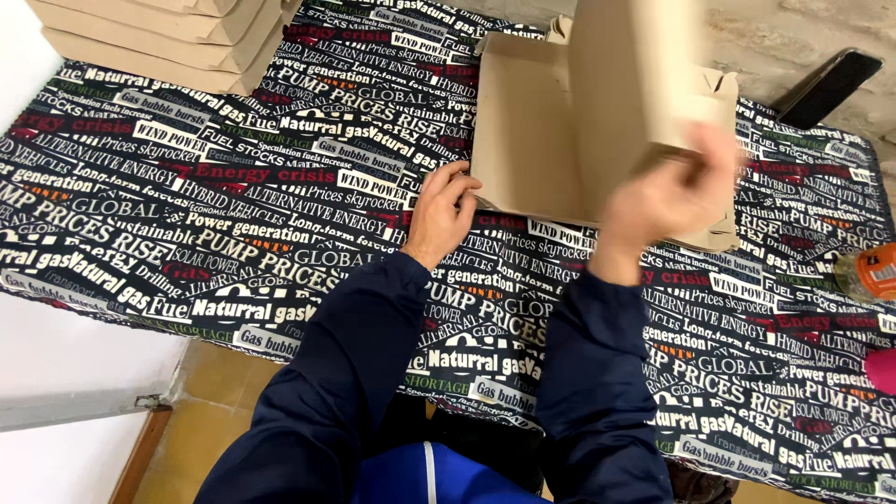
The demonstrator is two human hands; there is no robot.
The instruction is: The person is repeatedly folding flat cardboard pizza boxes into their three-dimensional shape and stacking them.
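Note:
A tan cardboard box [532, 121], partly folded, lies on a table covered with a black cloth [187, 215] printed in white, red and green lettering. My left hand [441, 213] grips the box's near left edge with bent fingers. My right hand [670, 194], blurred by motion, holds a raised flap [635, 75] of the same box, which stands upright above the flat part. Both my arms are in dark blue sleeves.
A stack of flat tan cardboard sheets [159, 33] sits at the table's far left corner. An orange-capped bottle [866, 273] lies at the right edge, with a pink object [882, 371] below it. A dark chair back [826, 84] shows beyond the table.

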